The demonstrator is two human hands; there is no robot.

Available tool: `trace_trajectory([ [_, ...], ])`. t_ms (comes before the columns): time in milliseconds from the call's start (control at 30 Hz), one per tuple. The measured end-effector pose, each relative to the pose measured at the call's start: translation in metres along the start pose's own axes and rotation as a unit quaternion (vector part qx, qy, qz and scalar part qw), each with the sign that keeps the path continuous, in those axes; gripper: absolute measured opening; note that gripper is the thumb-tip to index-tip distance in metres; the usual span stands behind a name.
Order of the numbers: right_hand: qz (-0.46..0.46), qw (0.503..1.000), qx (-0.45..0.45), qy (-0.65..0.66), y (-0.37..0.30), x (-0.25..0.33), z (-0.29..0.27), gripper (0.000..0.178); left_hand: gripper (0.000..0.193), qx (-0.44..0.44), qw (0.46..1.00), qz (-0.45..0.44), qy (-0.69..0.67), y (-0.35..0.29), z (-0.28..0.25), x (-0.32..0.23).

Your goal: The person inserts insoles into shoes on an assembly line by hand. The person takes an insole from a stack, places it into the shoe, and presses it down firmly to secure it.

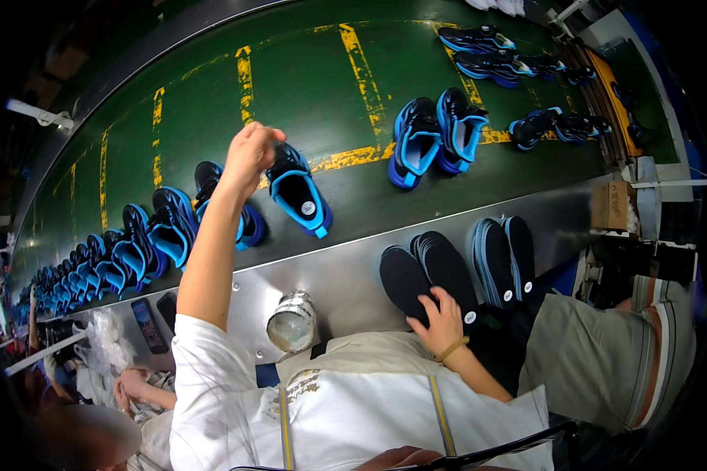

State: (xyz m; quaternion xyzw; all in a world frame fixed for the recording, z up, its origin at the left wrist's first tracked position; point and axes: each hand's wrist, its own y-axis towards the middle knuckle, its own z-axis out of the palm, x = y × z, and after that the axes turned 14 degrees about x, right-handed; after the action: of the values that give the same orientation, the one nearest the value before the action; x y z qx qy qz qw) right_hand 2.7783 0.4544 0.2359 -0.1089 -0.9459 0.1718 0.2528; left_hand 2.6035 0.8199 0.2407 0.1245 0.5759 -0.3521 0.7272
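Note:
My left hand [251, 155] reaches over the work belt with its fingers curled, beside the toe of a black and blue sports shoe [298, 198]. Whatever those fingers may hold is hidden. That shoe has a dark insole with a white round sticker inside its heel. Another shoe [250, 228] is partly covered by my left forearm. Near my body, my right hand [441, 323] rests with fingers apart on a stack of black insoles [446, 267]. Right of it stands a second pile of insoles [492, 259] with white round stickers at the heels.
A green belt [204, 118] with worn yellow lines carries a long row of shoes [130, 251] leftward. One pair [416, 145] stands right of centre, with more shoes [487, 55] beyond. A glue-crusted pot [292, 323] and phone [149, 324] lie nearer. People sit on both sides.

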Motion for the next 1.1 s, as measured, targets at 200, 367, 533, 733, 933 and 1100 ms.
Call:
trace_trajectory([
  [200,0.026,0.998,-0.036,0.032,-0.018,-0.018,0.018,0.043,0.03,0.019,0.919,0.037,0.391,0.083,0.099,0.048],
  [367,-0.026,0.995,-0.071,0.062,-0.017,-0.03,0.014,0.04,0.046,0.147,0.733,0.028,0.663,0.116,0.162,0.075],
  [533,-0.009,0.961,-0.1,0.259,-0.006,-0.022,-0.031,0.038,0.039,0.12,0.687,0.087,0.712,0.127,0.146,0.071],
  [733,-0.094,0.965,-0.127,0.209,0.057,-0.04,-0.093,0.029,0.033,0.013,0.648,0.15,0.747,0.087,0.105,0.064],
  [933,-0.188,0.96,-0.201,0.054,0.124,-0.021,-0.113,0.005,0.041,0.023,0.739,0.01,0.673,0.048,0.101,0.057],
  [1100,-0.197,0.965,-0.146,-0.091,0.167,-0.012,-0.098,0.007,0.048,0.027,0.818,-0.081,0.568,0.055,0.095,0.06],
])
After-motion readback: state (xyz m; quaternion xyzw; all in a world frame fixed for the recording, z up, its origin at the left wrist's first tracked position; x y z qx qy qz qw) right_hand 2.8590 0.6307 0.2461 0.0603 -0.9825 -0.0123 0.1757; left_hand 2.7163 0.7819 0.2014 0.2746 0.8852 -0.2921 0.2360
